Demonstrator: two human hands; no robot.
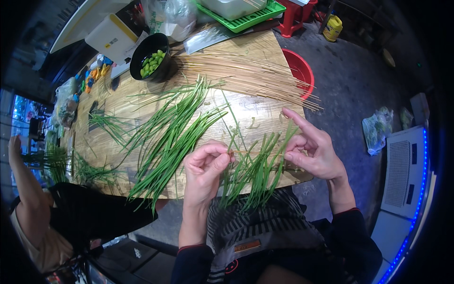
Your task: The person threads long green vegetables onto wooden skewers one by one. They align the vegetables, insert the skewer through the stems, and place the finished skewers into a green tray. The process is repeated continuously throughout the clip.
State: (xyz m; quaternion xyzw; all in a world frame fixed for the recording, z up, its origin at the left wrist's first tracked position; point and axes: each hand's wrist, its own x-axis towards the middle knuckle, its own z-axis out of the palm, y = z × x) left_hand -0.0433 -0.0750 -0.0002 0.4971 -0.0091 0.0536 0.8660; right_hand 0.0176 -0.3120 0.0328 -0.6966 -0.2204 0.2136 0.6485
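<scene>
A thin bamboo skewer (244,152) runs sideways between my hands, low over the table's near edge. My left hand (207,165) pinches its left end between thumb and fingers. Several green chives (260,167) are threaded across the skewer, their long leaves hanging toward my apron. At the skewer's right end, my right hand (314,149) has its thumb and curled fingers on the rightmost chive stalk, with the index finger stretched out. The skewer's tip is hidden there. A larger bunch of loose chives (173,138) lies left of my left hand.
Many bare skewers (241,74) lie across the wooden table (262,110), some overhanging its right edge above a red basin (301,71). A black bowl (136,58) holds green fruits. Behind it rests a cleaver (209,38). Another person's arm (30,198) is at far left.
</scene>
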